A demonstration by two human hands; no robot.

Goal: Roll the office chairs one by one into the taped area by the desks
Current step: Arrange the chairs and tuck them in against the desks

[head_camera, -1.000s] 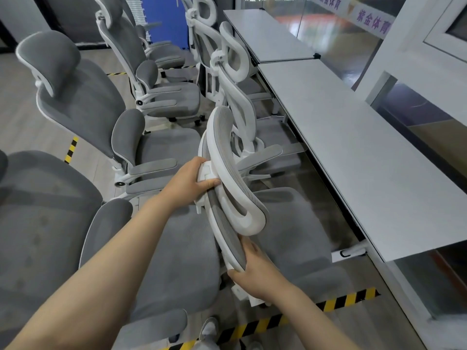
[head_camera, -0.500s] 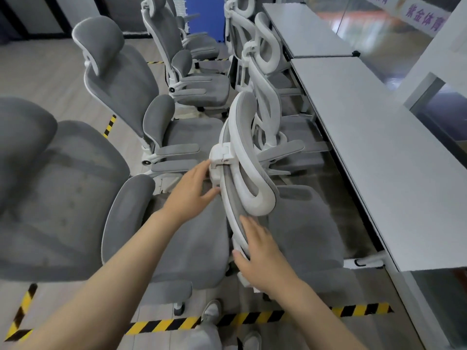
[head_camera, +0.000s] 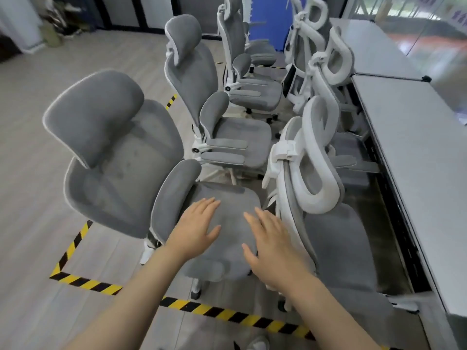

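Both hands off headrest; left grip, right grip spread, over neighbouring chair seat.

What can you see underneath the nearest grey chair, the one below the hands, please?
Under the nearest chair: a white post, one dark caster and wood floor inside the striped tape. The seat hides the rest of the base.

Nearest chair: matt grey mesh cloth on back, headrest, seat. Chair by bench: smooth white plastic frame, slight sheen. Bench: pale grey top, smooth, matt. Floor: light wood-look planks, low sheen. Floor tape: yellow-black stripes, smooth.
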